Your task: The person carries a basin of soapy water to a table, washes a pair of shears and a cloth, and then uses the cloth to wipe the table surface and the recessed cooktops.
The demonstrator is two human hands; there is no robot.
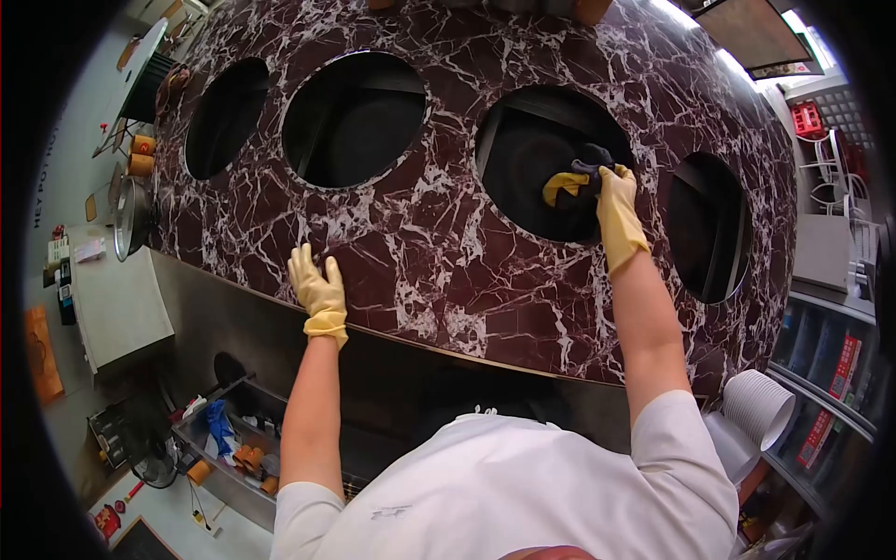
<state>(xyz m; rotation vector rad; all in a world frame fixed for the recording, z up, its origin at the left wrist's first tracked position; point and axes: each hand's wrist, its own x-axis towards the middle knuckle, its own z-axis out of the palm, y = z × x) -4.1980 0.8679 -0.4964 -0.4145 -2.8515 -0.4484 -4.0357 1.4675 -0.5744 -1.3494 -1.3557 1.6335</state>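
Observation:
My left hand [320, 291], in a pale yellow rubber glove, rests on the dark red marbled counter [443, 238] near its front edge, fingers stretched and apart. In a matching glove, my right hand [622, 222] reaches over the right rim of a large round cut-out [527, 159]. Its fingers are closed on a crumpled cloth [567, 185], part yellow and part dark grey. The cloth hangs within the outline of the opening, over its dark inside.
More round cut-outs [355, 121] line the counter on both sides. White stacked bowls [758, 411] stand near its right front corner. At lower left are a shelf holding several small orange-brown containers [250, 457] and a blue plastic bag [220, 427]. A pale table [121, 299] stands at left.

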